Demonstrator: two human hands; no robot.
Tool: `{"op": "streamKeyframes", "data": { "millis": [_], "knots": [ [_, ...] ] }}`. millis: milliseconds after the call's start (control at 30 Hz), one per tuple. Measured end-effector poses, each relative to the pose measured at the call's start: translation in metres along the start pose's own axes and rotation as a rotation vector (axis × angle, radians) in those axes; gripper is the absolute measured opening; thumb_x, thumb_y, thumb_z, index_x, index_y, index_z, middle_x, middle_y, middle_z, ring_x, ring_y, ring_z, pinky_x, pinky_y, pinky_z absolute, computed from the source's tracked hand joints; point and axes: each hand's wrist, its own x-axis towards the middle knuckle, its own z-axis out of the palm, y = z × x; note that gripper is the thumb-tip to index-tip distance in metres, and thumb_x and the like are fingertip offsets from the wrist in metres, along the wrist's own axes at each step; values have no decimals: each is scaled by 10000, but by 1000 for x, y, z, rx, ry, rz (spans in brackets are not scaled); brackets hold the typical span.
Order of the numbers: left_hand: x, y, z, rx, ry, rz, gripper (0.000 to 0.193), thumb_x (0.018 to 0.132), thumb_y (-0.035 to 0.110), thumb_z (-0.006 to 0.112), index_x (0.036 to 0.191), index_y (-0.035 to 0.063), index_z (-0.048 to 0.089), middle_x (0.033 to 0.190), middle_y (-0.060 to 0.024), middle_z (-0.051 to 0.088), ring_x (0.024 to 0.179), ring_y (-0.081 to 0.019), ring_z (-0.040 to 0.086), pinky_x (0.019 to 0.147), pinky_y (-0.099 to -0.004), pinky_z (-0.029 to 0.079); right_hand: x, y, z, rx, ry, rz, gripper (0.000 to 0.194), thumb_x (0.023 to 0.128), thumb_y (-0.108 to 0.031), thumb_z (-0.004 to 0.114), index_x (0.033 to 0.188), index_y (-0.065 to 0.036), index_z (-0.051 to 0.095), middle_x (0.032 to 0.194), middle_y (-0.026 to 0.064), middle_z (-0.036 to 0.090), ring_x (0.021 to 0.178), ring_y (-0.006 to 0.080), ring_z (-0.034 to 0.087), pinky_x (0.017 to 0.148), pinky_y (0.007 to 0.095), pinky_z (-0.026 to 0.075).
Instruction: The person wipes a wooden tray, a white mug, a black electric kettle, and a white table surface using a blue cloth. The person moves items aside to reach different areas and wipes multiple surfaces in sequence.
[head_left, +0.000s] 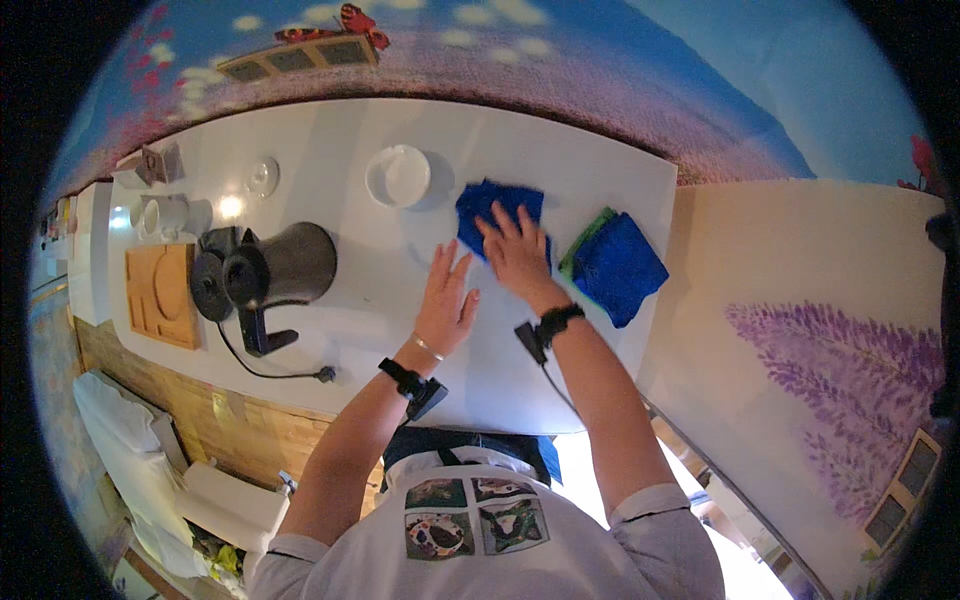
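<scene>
A blue cloth (474, 206) lies on the white table (375, 300) in front of me. My right hand (517, 251) rests flat on it with the fingers spread, covering part of the cloth. To the left of that cloth is my left hand (444, 304), palm down and holding nothing. Its fingers point away from me and its thumb stands apart; whether it touches the tabletop I cannot tell. Right of my right hand, near the table's right end, a folded blue cloth (619, 262) overlaps a green cloth (596, 229).
At left are a dark electric kettle (296, 262), its power base (211, 289) with a plug (325, 373), and a wooden board (161, 296). Farther back stand a white bowl (399, 177), a small lid (262, 177) and a white mug (165, 216). A painted wall (525, 67) borders the table.
</scene>
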Motion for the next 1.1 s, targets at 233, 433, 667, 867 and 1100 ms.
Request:
{"op": "streamKeyframes", "data": {
  "millis": [233, 433, 667, 867, 1100],
  "knots": [
    [-77, 47, 39, 9, -364, -10, 582, 968, 282, 518, 1460, -3, 398, 1503, -215, 412, 1323, -359, 464, 1086, -460, 360, -144, -15, -15, 256, -304, 87, 431, 923, -78, 543, 1346, -147, 591, 1576, 60, 378, 1448, 401, 300, 1152, 555, 257],
    [-81, 84, 73, 391, -298, -187, 570, 951, 438, 554, 1478, 249, 449, 1519, -237, 360, 1368, -417, 371, 1097, -612, 263, -187, 18, -44, 587, -61, 191, 286, 897, -15, 553, 1153, -53, 673, 1299, 171, 624, 1245, 386, 540, 1078, 479, 401],
    [36, 63, 101, 476, -224, -186, 621, 934, 499, 560, 1502, 295, 415, 1613, -195, 251, 1470, -432, 223, 1148, -667, 144, -153, 86, -81, -104, 217, 345, 701, 848, -364, 715, 1473, -192, 447, 1584, 213, 276, 1391, 552, 262, 1090, 674, 274],
    [91, 5, 74, 556, -84, -358, 655, 952, 519, 508, 1523, 217, 398, 1618, -188, 257, 1485, -424, 207, 1178, -628, 119, -113, 95, -80, -147, -126, 473, 810, 879, -551, 646, 1567, -306, 295, 1660, 180, 50, 1444, 598, 27, 1109, 734, 159],
    [-16, 31, 62, 531, -155, -284, 620, 898, 487, 579, 1455, 230, 488, 1578, -252, 290, 1418, -500, 282, 1115, -697, 183, -48, 107, -72, -163, 15, 292, 787, 860, -586, 653, 1538, -317, 359, 1650, 179, 117, 1441, 584, 82, 1088, 740, 183]
  ]
}}
